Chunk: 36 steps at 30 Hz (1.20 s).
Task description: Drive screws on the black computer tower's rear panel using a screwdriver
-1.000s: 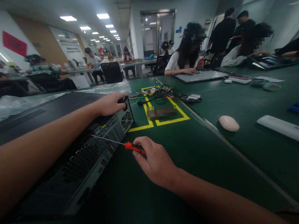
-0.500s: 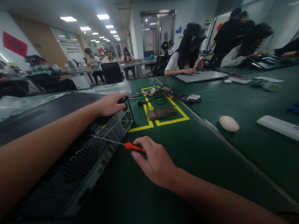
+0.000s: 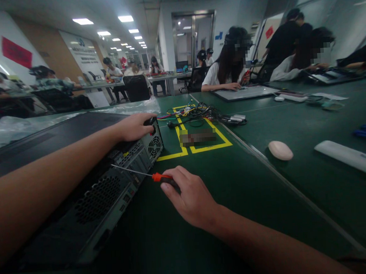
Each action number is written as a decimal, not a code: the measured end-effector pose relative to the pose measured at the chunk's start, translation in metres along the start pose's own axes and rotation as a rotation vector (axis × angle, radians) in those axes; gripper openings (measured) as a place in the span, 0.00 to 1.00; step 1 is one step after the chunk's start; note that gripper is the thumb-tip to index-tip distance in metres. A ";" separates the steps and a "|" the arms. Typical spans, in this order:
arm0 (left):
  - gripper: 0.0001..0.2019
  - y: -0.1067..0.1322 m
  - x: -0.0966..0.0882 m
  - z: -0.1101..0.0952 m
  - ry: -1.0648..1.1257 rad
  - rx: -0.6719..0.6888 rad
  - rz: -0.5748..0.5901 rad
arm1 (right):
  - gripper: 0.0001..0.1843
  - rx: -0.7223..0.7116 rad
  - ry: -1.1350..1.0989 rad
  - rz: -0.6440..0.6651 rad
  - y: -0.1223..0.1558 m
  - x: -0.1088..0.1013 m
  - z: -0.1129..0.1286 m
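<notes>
A black desktop computer case [image 3: 86, 130] lies on its side at the left, its rear panel with vents and ports turned toward me. At the case's far rear corner, my left hand [image 3: 135, 126] is closed over the edge, with the thumb against the rear panel. My right hand [image 3: 189, 194] holds a screwdriver [image 3: 157, 178] by its orange and black handle. Its thin shaft points left, and the tip meets the rear panel near the upper edge, above the honeycomb vent. Whether the tip sits in a screw is too small to tell.
Bundled cables [image 3: 204, 113] lie beyond the case, near yellow tape marks [image 3: 211, 148] around a blurred item. A pale oval object [image 3: 280, 150] and a long white bar [image 3: 348, 158] rest at the right. Plastic wrap [image 3: 9, 131] lies behind the case. Co-workers sit across the table.
The screwdriver handle has turned slightly in my right hand, showing more black near the fingers. My left hand stays on the case corner, and the tip remains at about the same spot.
</notes>
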<state>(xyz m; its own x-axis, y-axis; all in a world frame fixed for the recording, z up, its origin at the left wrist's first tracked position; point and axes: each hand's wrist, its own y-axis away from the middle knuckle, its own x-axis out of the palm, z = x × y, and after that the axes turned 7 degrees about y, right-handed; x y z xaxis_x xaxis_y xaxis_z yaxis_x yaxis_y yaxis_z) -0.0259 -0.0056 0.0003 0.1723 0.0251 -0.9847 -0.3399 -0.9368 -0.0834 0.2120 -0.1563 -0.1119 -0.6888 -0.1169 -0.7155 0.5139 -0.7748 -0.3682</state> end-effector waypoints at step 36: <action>0.43 0.001 0.000 0.001 0.027 -0.018 -0.005 | 0.07 0.018 -0.018 0.010 0.001 -0.001 0.002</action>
<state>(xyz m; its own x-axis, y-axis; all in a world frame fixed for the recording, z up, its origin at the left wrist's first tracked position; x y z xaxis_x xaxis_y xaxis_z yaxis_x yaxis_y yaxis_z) -0.0271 -0.0064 0.0001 0.1986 0.0208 -0.9799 -0.3226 -0.9427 -0.0853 0.2124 -0.1584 -0.1101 -0.6927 -0.1362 -0.7082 0.5122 -0.7843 -0.3502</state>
